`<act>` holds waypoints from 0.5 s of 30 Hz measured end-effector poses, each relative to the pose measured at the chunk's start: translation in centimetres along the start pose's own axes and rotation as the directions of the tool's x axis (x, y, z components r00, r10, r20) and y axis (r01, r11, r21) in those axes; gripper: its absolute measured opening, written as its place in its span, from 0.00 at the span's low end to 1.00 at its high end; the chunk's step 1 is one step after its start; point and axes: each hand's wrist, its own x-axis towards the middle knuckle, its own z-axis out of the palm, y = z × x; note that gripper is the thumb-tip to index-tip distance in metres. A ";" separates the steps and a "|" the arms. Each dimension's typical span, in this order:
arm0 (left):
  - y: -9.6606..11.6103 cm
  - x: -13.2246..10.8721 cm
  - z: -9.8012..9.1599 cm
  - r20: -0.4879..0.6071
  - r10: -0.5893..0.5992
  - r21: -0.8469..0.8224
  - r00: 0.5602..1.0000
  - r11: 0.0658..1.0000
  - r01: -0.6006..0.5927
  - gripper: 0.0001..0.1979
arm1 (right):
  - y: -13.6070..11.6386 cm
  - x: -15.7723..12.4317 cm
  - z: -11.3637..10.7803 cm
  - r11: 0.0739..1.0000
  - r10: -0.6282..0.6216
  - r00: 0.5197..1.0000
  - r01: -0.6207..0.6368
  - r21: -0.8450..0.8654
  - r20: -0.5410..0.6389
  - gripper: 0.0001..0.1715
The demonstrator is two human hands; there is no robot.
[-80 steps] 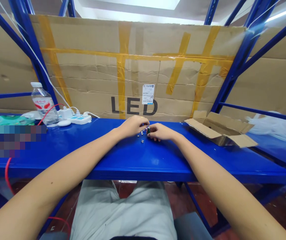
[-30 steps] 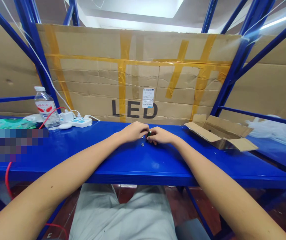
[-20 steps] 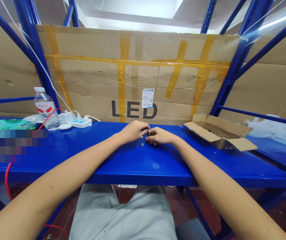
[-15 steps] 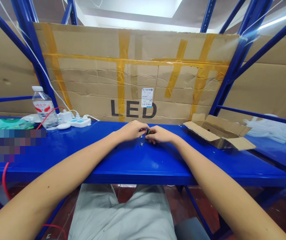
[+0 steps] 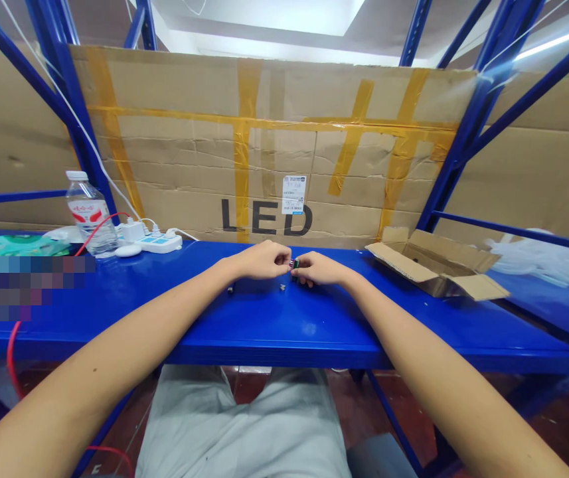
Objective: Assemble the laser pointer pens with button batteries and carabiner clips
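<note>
Fingers pinched together, my left hand (image 5: 264,259) is at the middle of the blue table (image 5: 284,318). At its fingertips a tiny purplish, shiny bit shows; its kind is too small to tell. My right hand (image 5: 318,267) is closed on a small dark green and black part (image 5: 296,263), held just above the table and partly covered by the fingers. The two hands' fingertips nearly meet at this part. Below them lies a tiny silvery piece (image 5: 282,287). A small dark piece (image 5: 230,289) rests beside my left wrist.
An open cardboard box (image 5: 433,262) stands on the right, near white plastic material (image 5: 546,259). On the left are a water bottle (image 5: 92,216), a white power strip (image 5: 159,243), a green packet (image 5: 20,245) and a red cable (image 5: 11,355). A large carton (image 5: 189,166) stands behind.
My left fingertips have come down slightly and a purplish bit now shows between the hands. The dark piece by my left wrist has come into sight. My right hand has barely moved.
</note>
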 end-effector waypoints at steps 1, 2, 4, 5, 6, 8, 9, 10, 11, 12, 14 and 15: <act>0.1 -0.1 -0.1 0.075 -0.002 -0.026 0.997 1.000 0.004 0.07 | 0.0 0.0 0.0 1.000 -0.004 1.000 0.004 -0.004 0.004 0.07; 0.2 -0.1 -0.1 0.151 -0.007 -0.046 0.988 0.999 0.014 0.07 | -0.1 -0.1 0.0 1.000 -0.009 1.000 0.009 -0.006 0.008 0.08; 0.3 -0.2 0.0 0.269 -0.022 -0.053 0.963 0.998 0.037 0.06 | -0.1 -0.1 0.0 1.000 -0.016 1.000 0.016 -0.011 0.014 0.08; 0.3 -0.2 0.1 0.302 -0.032 -0.043 0.953 0.998 0.047 0.05 | -0.1 -0.1 0.0 1.000 -0.015 1.000 0.015 -0.015 0.014 0.08; 0.3 -0.2 0.2 0.320 -0.040 -0.030 0.947 0.998 0.052 0.05 | -0.1 0.0 0.0 1.000 -0.012 1.000 0.012 -0.019 0.014 0.08; 0.1 -0.1 0.4 0.325 -0.051 -0.004 0.944 0.998 0.056 0.04 | -0.1 0.0 0.0 1.000 -0.008 1.000 0.008 -0.030 0.010 0.08; 0.0 -0.1 0.4 0.318 -0.051 0.003 0.947 0.999 0.053 0.04 | -0.1 0.0 0.0 0.999 -0.007 1.000 0.008 -0.037 0.005 0.07; -0.2 -0.1 0.4 0.308 -0.047 0.001 0.950 0.999 0.049 0.04 | 0.0 0.0 0.0 0.999 -0.009 1.000 0.009 -0.048 -0.003 0.07; -0.3 0.0 0.4 0.292 -0.043 -0.013 0.956 0.999 0.048 0.03 | 0.0 0.0 0.0 0.998 -0.015 1.000 0.014 -0.063 -0.012 0.08; -0.5 0.0 0.3 0.265 -0.040 -0.040 0.963 0.998 0.053 0.03 | 0.1 0.0 0.0 0.996 -0.026 0.999 0.024 -0.081 -0.022 0.08; -0.6 0.1 0.1 0.182 -0.048 -0.155 0.982 0.985 0.076 0.03 | 0.2 0.1 0.0 0.992 -0.047 0.998 0.041 -0.116 -0.047 0.08; -0.5 0.2 0.0 0.129 -0.061 -0.234 0.990 0.968 0.090 0.04 | 0.2 0.1 0.0 0.991 -0.057 0.997 0.049 -0.129 -0.061 0.08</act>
